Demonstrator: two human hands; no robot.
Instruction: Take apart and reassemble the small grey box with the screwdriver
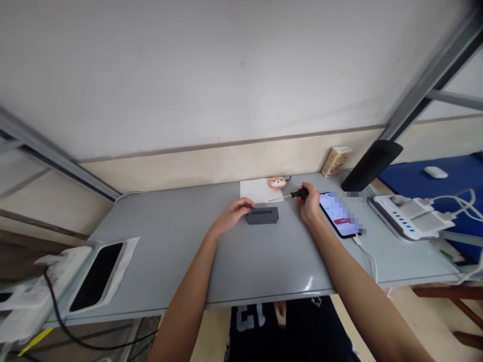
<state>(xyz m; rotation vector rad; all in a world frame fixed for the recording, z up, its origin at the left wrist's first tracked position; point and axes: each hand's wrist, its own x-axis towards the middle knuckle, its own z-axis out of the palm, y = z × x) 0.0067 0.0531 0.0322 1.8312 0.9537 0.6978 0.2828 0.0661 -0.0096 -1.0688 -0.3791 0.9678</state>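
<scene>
A small dark grey box (263, 215) with a row of vents lies on the grey table (241, 261) in front of me. My left hand (234, 211) rests at its left end, fingers curled against it. My right hand (308, 201) is closed around a screwdriver (294, 194) with a black and yellow handle. Its thin shaft points left over a white sheet of paper (258, 190), just above and right of the box.
A lit phone (339, 215) on a cable lies right of my right hand. An orange animal charm (277, 182), a small carton (335, 161), a black lamp arm (372, 163), a white power strip (409, 216) and a black phone (96, 275) on cloth are about.
</scene>
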